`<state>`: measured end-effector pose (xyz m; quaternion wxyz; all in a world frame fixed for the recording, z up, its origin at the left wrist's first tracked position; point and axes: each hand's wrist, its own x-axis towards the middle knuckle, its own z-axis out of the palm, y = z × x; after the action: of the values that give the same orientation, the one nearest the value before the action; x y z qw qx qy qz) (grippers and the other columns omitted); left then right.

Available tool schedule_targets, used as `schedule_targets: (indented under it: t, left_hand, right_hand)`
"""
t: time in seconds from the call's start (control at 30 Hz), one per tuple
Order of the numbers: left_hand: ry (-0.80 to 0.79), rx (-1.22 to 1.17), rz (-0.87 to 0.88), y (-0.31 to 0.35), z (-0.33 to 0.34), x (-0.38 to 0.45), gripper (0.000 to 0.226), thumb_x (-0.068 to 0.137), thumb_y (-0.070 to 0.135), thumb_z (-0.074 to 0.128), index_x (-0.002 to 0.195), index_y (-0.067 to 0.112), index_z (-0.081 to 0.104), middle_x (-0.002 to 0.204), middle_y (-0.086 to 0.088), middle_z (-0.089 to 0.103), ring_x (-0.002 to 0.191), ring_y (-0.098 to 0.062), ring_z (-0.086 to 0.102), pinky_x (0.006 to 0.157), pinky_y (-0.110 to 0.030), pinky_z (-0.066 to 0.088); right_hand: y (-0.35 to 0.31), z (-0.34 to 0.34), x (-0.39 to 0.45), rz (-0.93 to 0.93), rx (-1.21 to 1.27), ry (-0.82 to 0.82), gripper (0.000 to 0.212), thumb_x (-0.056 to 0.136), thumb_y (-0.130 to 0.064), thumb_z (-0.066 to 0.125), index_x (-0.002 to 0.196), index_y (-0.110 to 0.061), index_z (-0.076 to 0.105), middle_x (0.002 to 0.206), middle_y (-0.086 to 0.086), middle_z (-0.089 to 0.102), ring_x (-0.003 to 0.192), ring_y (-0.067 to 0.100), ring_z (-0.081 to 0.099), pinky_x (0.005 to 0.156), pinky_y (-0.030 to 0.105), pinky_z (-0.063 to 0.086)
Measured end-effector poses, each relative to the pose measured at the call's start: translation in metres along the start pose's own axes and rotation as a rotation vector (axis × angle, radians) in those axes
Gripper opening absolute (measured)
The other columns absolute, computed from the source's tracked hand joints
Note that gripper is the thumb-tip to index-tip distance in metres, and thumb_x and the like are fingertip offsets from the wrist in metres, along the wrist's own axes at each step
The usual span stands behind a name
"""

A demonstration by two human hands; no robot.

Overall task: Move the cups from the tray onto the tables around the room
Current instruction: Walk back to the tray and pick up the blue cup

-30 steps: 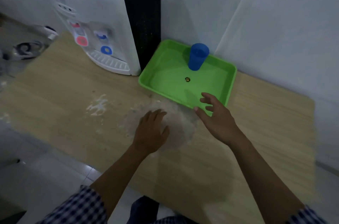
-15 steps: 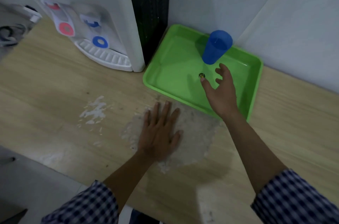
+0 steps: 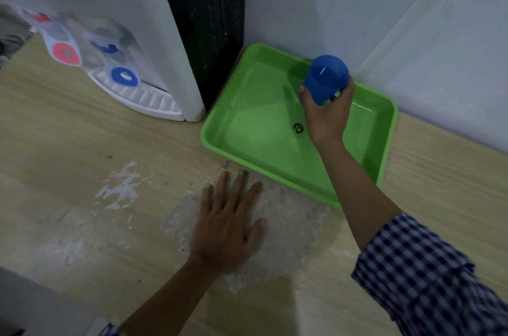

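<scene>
While the left hand [image 3: 228, 228] lies flat on the pale wooden tabletop [image 3: 82, 159], fingers spread and released, palm down on a whitish, worn patch [image 3: 286, 228] of the surface, the right hand [image 3: 325, 113] reaches over the shallow bright-green plastic tray [image 3: 247, 126] and grasps the blue plastic cup [image 3: 325, 77]. Its thumb presses one side of the cup and its fingers curl round the other, low on the cup's body. The cup is upside down, its closed base facing up toward the camera, tilted a little, over the far part of the tray near the white wall [image 3: 343, 0]; whether its rim touches the tray floor I cannot tell, since the hand covers it. A small dark round spot [image 3: 297, 127] sits in the middle of the tray floor, just beside the right wrist. The tray lies on the tabletop in the corner, its near edge close to the left fingertips but apart from them. To the tray's left stands a white water dispenser [image 3: 110, 19] with a black side panel, red and blue taps and a ribbed white drip tray. Both forearms are bare, with blue-and-white checked sleeves [image 3: 428, 272] pushed up.
</scene>
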<state>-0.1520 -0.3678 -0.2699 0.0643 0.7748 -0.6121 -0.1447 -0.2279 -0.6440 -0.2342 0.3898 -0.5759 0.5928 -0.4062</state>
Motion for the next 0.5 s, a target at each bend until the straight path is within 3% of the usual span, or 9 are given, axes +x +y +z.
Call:
schedule_targets:
  t: [0.13,0.37,0.5]
  left_hand:
    - [-0.014,-0.004,-0.006,0.001,-0.001,0.001,0.072,0.093,0.060,0.045,0.156,0.030,0.030,0.168,-0.004,0.013,0.155,-0.032,0.002,0.120,-0.060,0.012]
    - [-0.015,-0.012,-0.013,0.000,0.000,0.001,0.072,0.092,0.060,0.045,0.156,0.030,0.029,0.168,-0.003,0.013,0.155,-0.031,0.003,0.120,-0.059,0.013]
    - [-0.011,-0.010,-0.010,-0.001,0.001,0.001,0.072,0.093,0.060,0.044,0.156,0.030,0.030,0.168,-0.004,0.014,0.155,-0.031,0.003,0.120,-0.059,0.013]
  right_hand:
    - [0.001,0.011,0.007,-0.008,0.070,0.051,0.087,0.071,-0.038,0.088,0.143,-0.021,0.043,0.134,-0.003,0.055,0.121,0.016,0.058,0.105,0.030,0.048]
    - [0.002,0.021,0.013,-0.010,0.124,0.148,0.089,0.062,-0.043,0.092,0.135,-0.030,0.044,0.128,-0.010,0.055,0.120,0.013,0.058,0.105,0.032,0.050]
    - [0.002,0.023,0.014,-0.019,0.139,0.179,0.086,0.062,-0.040,0.092,0.135,-0.023,0.049,0.125,-0.010,0.057,0.118,0.012,0.058,0.103,0.031,0.051]
